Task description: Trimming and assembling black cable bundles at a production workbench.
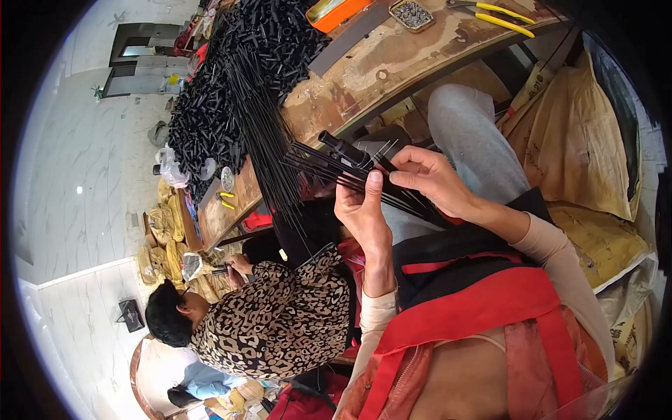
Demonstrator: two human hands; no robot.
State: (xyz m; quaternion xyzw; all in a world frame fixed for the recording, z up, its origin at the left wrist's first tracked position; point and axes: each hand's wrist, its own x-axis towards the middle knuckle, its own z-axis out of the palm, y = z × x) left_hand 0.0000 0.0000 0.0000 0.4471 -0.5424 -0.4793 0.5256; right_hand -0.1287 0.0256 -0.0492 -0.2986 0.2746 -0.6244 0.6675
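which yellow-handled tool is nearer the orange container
The pliers at upper right, beside the tin of small metal parts; the other yellow-handled tool lies far left, past the black pile.

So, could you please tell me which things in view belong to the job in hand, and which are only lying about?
Seem to belong to the job:
thin black rods in the left hand, right hand at them
black tubular part by these rods
pile of short black parts
long black rods

Seem just lying about:
yellow-handled pliers
orange container
tan sack
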